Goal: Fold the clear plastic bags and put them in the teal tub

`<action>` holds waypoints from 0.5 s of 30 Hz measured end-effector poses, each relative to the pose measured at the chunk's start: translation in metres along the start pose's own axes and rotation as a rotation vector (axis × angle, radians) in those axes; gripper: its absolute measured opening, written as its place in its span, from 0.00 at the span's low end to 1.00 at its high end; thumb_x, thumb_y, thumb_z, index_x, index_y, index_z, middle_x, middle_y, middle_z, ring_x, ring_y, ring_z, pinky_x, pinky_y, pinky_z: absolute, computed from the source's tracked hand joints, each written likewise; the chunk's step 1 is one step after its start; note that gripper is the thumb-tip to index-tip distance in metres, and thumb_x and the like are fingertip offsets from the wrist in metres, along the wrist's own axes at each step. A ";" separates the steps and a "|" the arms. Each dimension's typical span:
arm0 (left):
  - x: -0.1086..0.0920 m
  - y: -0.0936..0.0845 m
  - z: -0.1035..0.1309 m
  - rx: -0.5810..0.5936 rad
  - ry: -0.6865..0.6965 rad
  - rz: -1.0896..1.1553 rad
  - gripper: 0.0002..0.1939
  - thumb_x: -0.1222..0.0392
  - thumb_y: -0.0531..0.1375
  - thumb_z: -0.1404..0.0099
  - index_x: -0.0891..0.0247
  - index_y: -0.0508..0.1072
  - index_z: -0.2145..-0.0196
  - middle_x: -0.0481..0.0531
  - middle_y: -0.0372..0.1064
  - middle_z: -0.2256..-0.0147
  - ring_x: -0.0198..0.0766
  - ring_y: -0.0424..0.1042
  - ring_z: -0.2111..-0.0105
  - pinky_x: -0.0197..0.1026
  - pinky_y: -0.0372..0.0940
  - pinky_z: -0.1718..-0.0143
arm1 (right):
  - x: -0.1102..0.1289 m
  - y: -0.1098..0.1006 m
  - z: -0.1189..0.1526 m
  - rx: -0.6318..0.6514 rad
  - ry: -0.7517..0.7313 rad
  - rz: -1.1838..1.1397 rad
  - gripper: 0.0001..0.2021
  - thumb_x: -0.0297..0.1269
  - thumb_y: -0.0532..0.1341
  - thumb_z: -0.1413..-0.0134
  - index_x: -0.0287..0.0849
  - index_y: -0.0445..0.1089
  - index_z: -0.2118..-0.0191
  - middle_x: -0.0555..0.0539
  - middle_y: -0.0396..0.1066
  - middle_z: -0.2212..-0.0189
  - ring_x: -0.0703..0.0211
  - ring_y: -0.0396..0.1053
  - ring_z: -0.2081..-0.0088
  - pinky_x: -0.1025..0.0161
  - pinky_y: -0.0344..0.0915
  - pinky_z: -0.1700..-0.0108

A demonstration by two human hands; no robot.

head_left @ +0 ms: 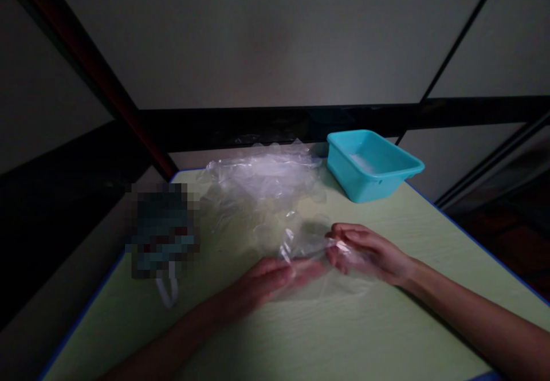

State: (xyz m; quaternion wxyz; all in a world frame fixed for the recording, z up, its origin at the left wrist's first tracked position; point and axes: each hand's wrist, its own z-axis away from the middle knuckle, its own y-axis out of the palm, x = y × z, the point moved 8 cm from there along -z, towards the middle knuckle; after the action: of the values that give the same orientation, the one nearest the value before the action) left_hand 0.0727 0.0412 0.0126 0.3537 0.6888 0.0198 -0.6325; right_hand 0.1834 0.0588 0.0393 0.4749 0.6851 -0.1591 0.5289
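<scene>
Head view: right hand [365,249] pinches clear plastic bag [337,287] nearside of boxy turquoise plastic tub [380,189], left hand [270,278] hold unclear; likely spreading step, next wants light tension.

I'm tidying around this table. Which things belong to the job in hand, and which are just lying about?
Job in hand:
- clear plastic piece, handled by the left hand and the right hand
- heap of clear plastic behind, apparently similar
- turquoise tub, perhaps, with something pale inside

Probably lying about:
- pixelated item with a white strap, at left, untouched
</scene>
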 end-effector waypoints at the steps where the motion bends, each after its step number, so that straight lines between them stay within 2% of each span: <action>1: 0.002 -0.004 -0.001 -0.025 -0.011 0.035 0.19 0.52 0.55 0.38 0.63 0.70 0.52 0.56 0.63 0.48 0.48 0.57 0.46 0.49 0.45 0.45 | 0.004 -0.001 0.000 0.023 -0.017 0.069 0.16 0.48 0.57 0.48 0.37 0.65 0.70 0.45 0.69 0.73 0.63 0.66 0.73 0.68 0.61 0.72; 4: 0.005 -0.012 -0.005 -0.097 -0.039 0.160 0.18 0.53 0.54 0.37 0.65 0.70 0.53 0.59 0.66 0.51 0.47 0.62 0.49 0.49 0.48 0.47 | 0.015 -0.003 0.005 0.157 -0.059 0.294 0.24 0.56 0.55 0.50 0.35 0.66 0.64 0.42 0.68 0.67 0.57 0.67 0.66 0.61 0.62 0.64; 7: 0.006 -0.018 -0.007 -0.180 -0.066 0.271 0.17 0.54 0.53 0.36 0.66 0.70 0.54 0.60 0.67 0.52 0.47 0.64 0.51 0.49 0.50 0.48 | 0.018 -0.005 0.011 0.260 -0.025 0.418 0.22 0.52 0.60 0.53 0.37 0.65 0.60 0.44 0.67 0.64 0.55 0.66 0.60 0.57 0.60 0.58; 11: 0.007 -0.021 -0.007 -0.268 -0.121 0.367 0.15 0.57 0.51 0.35 0.66 0.69 0.55 0.60 0.68 0.54 0.46 0.66 0.52 0.49 0.52 0.49 | 0.010 -0.014 0.012 0.210 0.084 0.548 0.11 0.38 0.63 0.52 0.38 0.65 0.65 0.48 0.66 0.67 0.59 0.67 0.63 0.59 0.61 0.59; 15: 0.005 -0.020 -0.004 -0.330 -0.164 0.416 0.15 0.58 0.49 0.35 0.68 0.67 0.54 0.60 0.68 0.55 0.46 0.67 0.54 0.49 0.53 0.51 | 0.000 -0.017 0.007 0.164 0.114 0.572 0.09 0.40 0.59 0.48 0.38 0.63 0.70 0.49 0.67 0.72 0.63 0.66 0.69 0.64 0.61 0.66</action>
State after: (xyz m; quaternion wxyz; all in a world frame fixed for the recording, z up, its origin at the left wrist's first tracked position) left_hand 0.0680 0.0562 -0.0018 0.5839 0.5577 -0.0480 -0.5880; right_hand 0.1999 0.0615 0.0309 0.2576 0.6179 -0.2756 0.6898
